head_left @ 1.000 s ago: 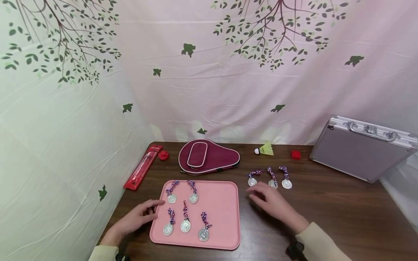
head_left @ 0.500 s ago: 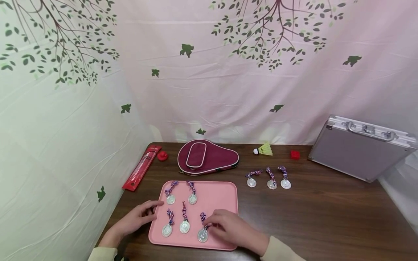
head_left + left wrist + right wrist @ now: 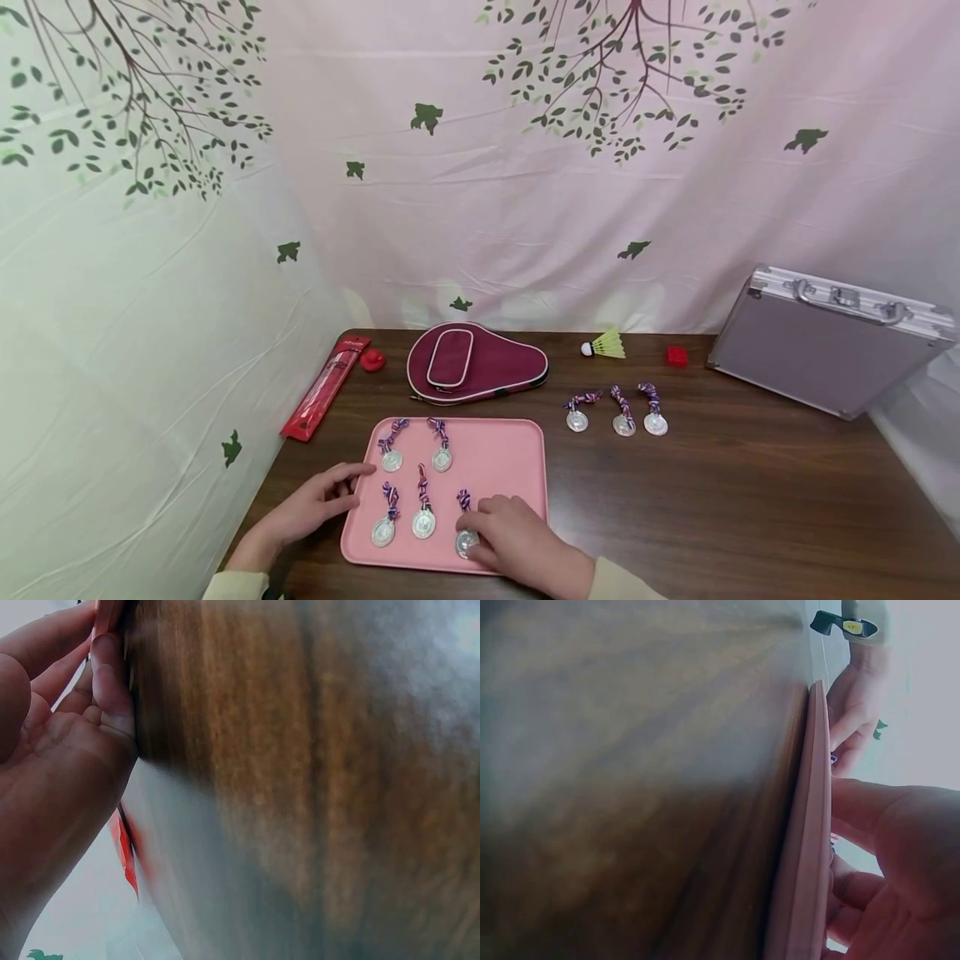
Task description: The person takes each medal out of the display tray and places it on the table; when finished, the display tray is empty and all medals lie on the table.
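In the head view, a pink tray (image 3: 510,467) holds several silver medals with knotted striped ribbons. My right hand (image 3: 517,537) reaches over the tray's front right part. Its thumb and forefinger pinch the front right medal (image 3: 466,542), partly covering it; the ribbon stays in sight. My left hand (image 3: 318,500) rests against the tray's left rim with loosely bent fingers. The left wrist view has the left hand (image 3: 64,727) with its fingertips at a sliver of the tray. Seen edge-on in the right wrist view, the tray (image 3: 810,825) hides the right hand's (image 3: 885,862) fingertips.
Behind the tray's right side lie three more medals (image 3: 617,417). Along the back are a maroon paddle case (image 3: 502,358), a shuttlecock (image 3: 604,343), a red block (image 3: 677,357), a red rubber duck (image 3: 372,360) and a red packet (image 3: 326,387). A silver briefcase (image 3: 825,342) leans at the right.
My right hand has come leftward from beside the three medals to the tray, then lower onto the front right medal. My left hand has stayed at the tray's rim.
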Tool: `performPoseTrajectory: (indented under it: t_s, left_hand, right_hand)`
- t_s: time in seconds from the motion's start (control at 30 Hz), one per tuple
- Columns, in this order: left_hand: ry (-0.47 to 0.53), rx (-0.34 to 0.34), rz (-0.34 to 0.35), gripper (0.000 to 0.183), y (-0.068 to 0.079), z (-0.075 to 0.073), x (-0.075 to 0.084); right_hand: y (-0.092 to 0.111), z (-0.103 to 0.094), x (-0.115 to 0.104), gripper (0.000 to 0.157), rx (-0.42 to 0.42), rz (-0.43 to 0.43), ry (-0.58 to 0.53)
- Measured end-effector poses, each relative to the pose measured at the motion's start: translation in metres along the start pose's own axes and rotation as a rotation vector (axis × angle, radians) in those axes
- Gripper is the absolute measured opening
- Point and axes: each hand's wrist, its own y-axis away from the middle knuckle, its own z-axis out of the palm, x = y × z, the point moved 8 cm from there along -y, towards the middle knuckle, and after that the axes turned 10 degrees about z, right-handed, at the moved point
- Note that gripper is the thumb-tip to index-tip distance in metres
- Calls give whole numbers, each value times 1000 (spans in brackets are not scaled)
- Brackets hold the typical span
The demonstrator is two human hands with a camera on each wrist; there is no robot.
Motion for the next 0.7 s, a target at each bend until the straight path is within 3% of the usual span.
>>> performPoseTrajectory:
  t_s: [0.43, 0.7]
  left_hand:
    - [24, 2, -8, 43, 0, 0, -2]
    - [5, 2, 10, 42, 2, 1, -1]
  right_hand:
    - [5, -6, 7, 25, -26, 26, -113]
    - [7, -8, 14, 24, -58, 41, -242]
